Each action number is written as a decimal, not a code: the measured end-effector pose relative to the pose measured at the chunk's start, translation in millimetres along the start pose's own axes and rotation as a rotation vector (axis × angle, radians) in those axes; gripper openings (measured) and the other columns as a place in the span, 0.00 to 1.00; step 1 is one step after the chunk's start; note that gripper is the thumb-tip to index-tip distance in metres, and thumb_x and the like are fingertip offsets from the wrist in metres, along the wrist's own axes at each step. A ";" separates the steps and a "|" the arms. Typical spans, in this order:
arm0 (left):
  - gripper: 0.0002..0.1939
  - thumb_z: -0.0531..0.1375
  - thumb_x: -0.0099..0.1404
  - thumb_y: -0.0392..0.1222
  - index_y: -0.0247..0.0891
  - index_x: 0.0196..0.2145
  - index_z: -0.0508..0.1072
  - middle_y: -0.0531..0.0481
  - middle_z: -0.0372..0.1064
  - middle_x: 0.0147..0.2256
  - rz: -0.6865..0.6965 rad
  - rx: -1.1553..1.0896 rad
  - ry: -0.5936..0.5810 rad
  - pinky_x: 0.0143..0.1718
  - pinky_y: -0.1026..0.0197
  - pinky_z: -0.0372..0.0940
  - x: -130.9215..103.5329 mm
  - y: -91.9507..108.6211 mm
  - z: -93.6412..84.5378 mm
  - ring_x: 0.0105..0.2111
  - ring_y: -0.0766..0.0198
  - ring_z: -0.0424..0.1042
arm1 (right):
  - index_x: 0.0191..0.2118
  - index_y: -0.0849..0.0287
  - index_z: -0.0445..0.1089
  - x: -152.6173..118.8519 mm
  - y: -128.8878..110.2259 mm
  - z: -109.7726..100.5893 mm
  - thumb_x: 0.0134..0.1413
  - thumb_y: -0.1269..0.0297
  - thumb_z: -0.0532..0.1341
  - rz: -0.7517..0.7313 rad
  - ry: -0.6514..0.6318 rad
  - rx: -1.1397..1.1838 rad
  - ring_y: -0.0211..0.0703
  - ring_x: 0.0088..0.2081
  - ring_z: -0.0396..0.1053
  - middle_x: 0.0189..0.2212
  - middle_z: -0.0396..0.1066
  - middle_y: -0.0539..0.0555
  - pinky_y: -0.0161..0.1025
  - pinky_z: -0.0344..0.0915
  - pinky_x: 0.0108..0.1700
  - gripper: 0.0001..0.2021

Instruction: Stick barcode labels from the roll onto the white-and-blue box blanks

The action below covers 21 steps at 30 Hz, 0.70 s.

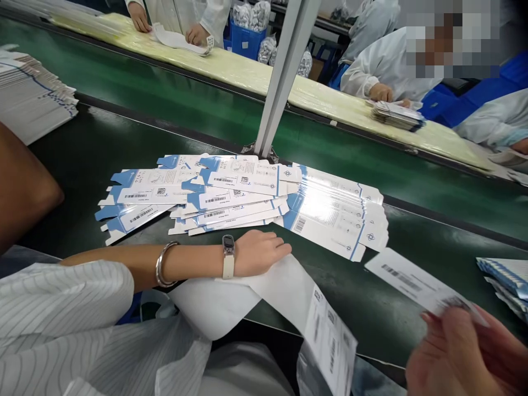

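My left hand [258, 253], with a watch and a bangle on its arm, is closed over a white strip of label backing paper [284, 275]. Its fingertips are partly hidden. The strip hangs over the table edge toward my lap, and printed labels [330, 341] with barcodes show on its lower end. At the right, my right hand [457, 352] pinches a single white barcode label [408, 278] between thumb and fingers, held above the table. Just beyond my left hand lie flat, unfolded blue-and-white cartons [231, 192], overlapping, with labels on them. More flat cartons [334, 206] are fanned out beside these.
A metal post [284, 77] rises behind the cartons. Past it runs a green conveyor belt [165, 104], with co-workers in white coats on the far side. A paper stack [33, 93] stands at left near another person's elbow [25, 187]; more cartons [507, 280] lie at right.
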State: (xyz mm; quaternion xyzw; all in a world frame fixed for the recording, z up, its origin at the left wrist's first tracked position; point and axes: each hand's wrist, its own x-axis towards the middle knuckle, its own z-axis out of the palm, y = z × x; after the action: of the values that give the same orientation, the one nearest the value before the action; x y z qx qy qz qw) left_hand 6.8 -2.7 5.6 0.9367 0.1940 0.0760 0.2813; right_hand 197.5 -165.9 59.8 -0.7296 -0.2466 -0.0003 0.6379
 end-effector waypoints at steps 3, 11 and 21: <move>0.13 0.44 0.65 0.28 0.33 0.34 0.68 0.38 0.68 0.44 0.048 0.154 0.124 0.43 0.51 0.65 -2.5 -1.2 6.3 0.48 0.52 0.66 | 0.35 0.56 0.75 14.4 12.2 30.1 0.36 0.61 0.71 0.221 0.050 0.142 0.37 0.32 0.70 0.34 0.72 0.49 0.43 0.69 0.47 0.15; 0.07 0.50 0.59 0.28 0.31 0.35 0.65 0.29 0.52 0.59 0.085 0.315 0.163 0.60 0.46 0.53 -13.3 12.1 22.2 0.62 0.48 0.46 | 0.43 0.59 0.73 13.2 42.6 70.4 0.33 0.62 0.72 0.444 -0.259 0.090 0.33 0.29 0.70 0.32 0.73 0.49 0.34 0.72 0.37 0.25; 0.07 0.51 0.60 0.31 0.33 0.33 0.68 0.38 0.62 0.53 0.015 0.157 0.206 0.56 0.46 0.58 -16.9 29.5 12.9 0.53 0.51 0.61 | 0.37 0.60 0.74 0.1 47.5 80.4 0.36 0.62 0.71 0.430 -0.227 0.086 0.36 0.30 0.71 0.29 0.73 0.50 0.34 0.72 0.34 0.17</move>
State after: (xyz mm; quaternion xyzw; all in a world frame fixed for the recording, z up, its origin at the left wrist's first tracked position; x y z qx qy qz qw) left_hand 4.0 -38.6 10.8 0.9444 0.2204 0.1587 0.1852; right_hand 189.4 -94.0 0.6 -0.7328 -0.1558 0.2279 0.6219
